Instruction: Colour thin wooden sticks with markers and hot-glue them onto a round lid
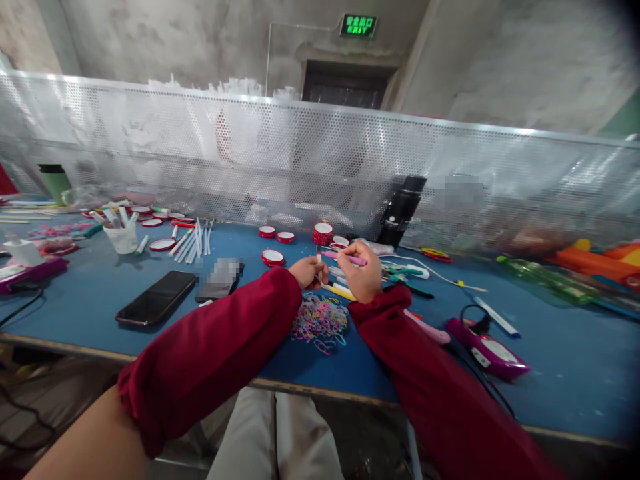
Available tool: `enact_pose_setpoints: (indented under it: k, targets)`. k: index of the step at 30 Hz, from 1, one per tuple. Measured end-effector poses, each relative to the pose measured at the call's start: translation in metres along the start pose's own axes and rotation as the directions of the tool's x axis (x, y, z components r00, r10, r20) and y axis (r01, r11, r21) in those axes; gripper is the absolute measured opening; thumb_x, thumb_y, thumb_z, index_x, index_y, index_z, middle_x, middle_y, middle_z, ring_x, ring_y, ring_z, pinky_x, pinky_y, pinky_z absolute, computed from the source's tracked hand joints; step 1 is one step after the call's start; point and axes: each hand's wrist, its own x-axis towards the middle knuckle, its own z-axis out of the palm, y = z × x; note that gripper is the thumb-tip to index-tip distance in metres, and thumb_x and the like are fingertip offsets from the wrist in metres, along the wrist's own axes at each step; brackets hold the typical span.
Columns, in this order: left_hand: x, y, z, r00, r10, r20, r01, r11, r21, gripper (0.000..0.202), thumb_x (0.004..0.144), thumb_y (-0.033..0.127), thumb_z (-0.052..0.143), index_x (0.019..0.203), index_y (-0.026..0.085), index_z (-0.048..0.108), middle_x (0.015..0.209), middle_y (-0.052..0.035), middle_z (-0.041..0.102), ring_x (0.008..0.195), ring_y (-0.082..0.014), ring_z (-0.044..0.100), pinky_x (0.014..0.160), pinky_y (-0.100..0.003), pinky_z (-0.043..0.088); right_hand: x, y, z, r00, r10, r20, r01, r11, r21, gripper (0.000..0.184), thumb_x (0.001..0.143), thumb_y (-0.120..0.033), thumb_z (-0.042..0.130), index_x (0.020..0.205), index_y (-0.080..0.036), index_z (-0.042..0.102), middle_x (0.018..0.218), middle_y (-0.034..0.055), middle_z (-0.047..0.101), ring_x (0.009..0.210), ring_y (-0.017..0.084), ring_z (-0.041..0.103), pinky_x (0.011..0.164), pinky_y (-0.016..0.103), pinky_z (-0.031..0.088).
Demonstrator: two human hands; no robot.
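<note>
My left hand (pixel 308 272) is closed around the lower ends of a small bunch of pens (pixel 334 287). My right hand (pixel 363 270) is closed on a pink pen (pixel 345 259), held level just above that bunch. Both hands hover over the blue table (pixel 100 293), above a heap of small coloured rubber bands (pixel 320 321). Dark red sleeves cover both forearms.
Two phones (pixel 157 297) lie at the left. Red-rimmed lids (pixel 273 257), white pen tubes (pixel 193 243) and a white cup (pixel 121 235) sit further back. A black flask (pixel 403 210) stands by the perforated metal screen (pixel 300 153). A purple device (pixel 487 350) with a cable lies at the right.
</note>
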Motion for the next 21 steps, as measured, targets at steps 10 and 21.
enact_pose_setpoints:
  k: [10,21]
  targets:
    - [-0.0007,0.0005,0.0004,1.0,0.003,0.005,-0.003,1.0,0.007,0.022,0.095,0.02,0.034,0.077,0.016,0.046,0.057,0.0023,0.055,0.035,-0.0048,0.043,0.037,-0.017,0.024,0.0002,0.0043,0.0005,1.0,-0.013,0.003,0.013,1.0,-0.016,0.011,0.075,-0.024,0.06,0.067,-0.02,0.053,0.058,-0.0042,0.051,0.054,0.011,0.048,0.055,0.024,0.039]
    - [-0.0006,-0.0004,0.0013,1.0,0.005,0.013,-0.005,1.0,0.003,0.022,0.094,0.02,0.035,0.076,0.015,0.048,0.059,0.0013,0.056,0.034,-0.0055,0.043,0.036,-0.018,0.023,-0.001,-0.0003,0.0006,1.0,-0.007,0.016,0.007,0.999,-0.031,0.01,0.076,-0.021,0.06,0.068,-0.021,0.054,0.06,-0.0021,0.053,0.055,0.012,0.048,0.055,0.027,0.039]
